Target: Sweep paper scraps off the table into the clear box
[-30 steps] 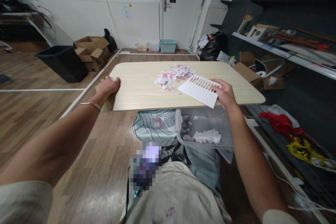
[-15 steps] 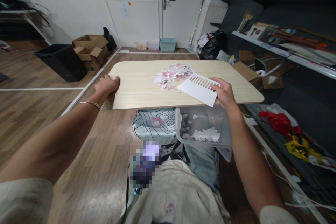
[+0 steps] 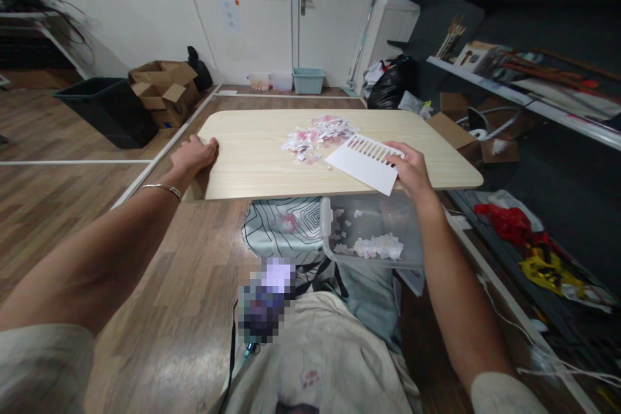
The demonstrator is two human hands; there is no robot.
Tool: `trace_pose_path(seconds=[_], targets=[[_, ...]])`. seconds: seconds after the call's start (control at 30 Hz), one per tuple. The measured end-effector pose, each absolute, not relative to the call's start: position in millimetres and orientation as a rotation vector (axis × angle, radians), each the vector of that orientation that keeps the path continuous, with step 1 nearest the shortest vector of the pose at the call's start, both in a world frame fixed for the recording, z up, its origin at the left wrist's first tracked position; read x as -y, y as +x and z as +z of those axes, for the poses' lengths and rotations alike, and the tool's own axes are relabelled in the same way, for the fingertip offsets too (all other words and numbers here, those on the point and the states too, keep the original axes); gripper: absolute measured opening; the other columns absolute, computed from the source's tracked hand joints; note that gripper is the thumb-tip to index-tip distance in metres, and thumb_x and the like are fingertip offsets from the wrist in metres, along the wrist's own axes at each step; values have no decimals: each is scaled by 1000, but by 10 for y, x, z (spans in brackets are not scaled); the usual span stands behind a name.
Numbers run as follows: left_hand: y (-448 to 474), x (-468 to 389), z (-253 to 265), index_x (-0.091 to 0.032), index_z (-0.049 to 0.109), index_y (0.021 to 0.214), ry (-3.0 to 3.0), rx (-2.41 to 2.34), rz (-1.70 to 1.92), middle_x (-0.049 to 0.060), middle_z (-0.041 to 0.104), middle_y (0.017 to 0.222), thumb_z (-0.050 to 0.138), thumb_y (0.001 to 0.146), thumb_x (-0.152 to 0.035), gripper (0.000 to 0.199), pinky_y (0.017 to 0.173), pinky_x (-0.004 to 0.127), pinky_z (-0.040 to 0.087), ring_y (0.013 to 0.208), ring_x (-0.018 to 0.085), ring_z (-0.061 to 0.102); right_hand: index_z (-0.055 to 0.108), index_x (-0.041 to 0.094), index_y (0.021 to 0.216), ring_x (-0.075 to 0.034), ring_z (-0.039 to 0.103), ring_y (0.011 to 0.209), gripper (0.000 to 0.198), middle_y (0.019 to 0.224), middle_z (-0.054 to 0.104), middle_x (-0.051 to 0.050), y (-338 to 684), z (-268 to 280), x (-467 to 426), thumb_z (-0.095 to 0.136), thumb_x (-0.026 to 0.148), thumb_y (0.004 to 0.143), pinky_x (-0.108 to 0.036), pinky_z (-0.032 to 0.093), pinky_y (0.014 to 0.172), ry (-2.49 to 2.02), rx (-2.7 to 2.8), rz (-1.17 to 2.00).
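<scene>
My left hand (image 3: pixel 195 154) grips the left edge of a light wooden table (image 3: pixel 252 168), its fingers closed over the rim. In my right hand (image 3: pixel 411 171) is a white slotted card (image 3: pixel 366 162), pinched at its right side with the thumb on top. A row of cut-out slots runs along the card's far edge. Just beyond its left end lies a heap of white and pink paper scraps (image 3: pixel 323 131). Below the table's near edge, a clear plastic bin (image 3: pixel 349 233) holds more scraps and is partly hidden by the right forearm.
A patterned pale-green cushion-like item (image 3: pixel 284 226) sits under the table edge beside the bin. On the left stand a black waste bin (image 3: pixel 109 113) and cardboard boxes (image 3: pixel 167 94). Dark shelves (image 3: pixel 533 100) line the right side, and a teal basket (image 3: pixel 308 81) stands by the door.
The whole view has shifted slightly. Both hands keep their places on the table edge and the slotted card, and the scrap heap looks the same.
</scene>
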State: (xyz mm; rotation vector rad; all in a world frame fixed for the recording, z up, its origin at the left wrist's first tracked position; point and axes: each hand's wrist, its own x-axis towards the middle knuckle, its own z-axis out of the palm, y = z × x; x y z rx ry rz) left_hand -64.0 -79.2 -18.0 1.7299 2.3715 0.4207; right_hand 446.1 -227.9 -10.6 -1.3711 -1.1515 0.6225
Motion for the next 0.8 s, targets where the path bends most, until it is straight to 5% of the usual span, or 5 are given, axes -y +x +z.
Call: trace_pose_path(seconds=[0.8], targets=[[-575,861,-108,-2,49,162,1726,-2363,406,39,56,160,31,100,-67,91,117,66,47,145,55,57,76,25,98,-23,60,67,42,75,70,-2,4420,29,2389,70,38,59,-38,51,66,-1381,1078,630]])
